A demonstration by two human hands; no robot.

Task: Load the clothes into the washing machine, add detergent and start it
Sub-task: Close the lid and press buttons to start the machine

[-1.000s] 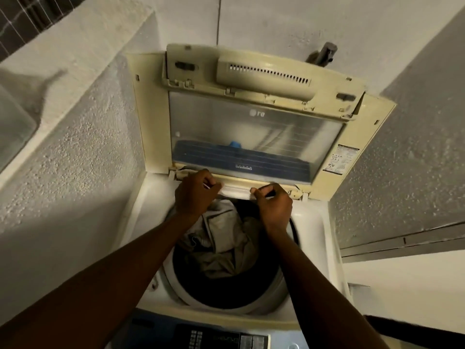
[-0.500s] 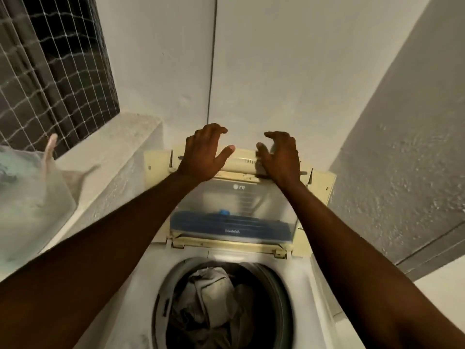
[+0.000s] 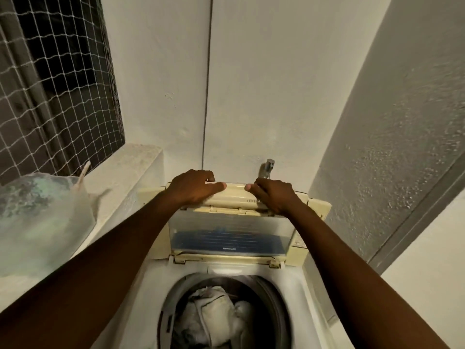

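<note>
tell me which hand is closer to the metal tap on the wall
Right. The right hand grips the top edge of the raised lid just below the tap, nearly under it. The left hand holds the same edge well off to the tap's left.

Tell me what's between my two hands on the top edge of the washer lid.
Only bare cream lid, in the head view. The left hand and right hand both grip its top edge, thumbs pointing toward each other without touching.

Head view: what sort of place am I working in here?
Probably a small laundry nook or utility balcony in a home. A top-loading washing machine with its lid raised sits wedged between plastered walls, a tap juts from the wall behind it, and a netted window opening is at the left.
</note>
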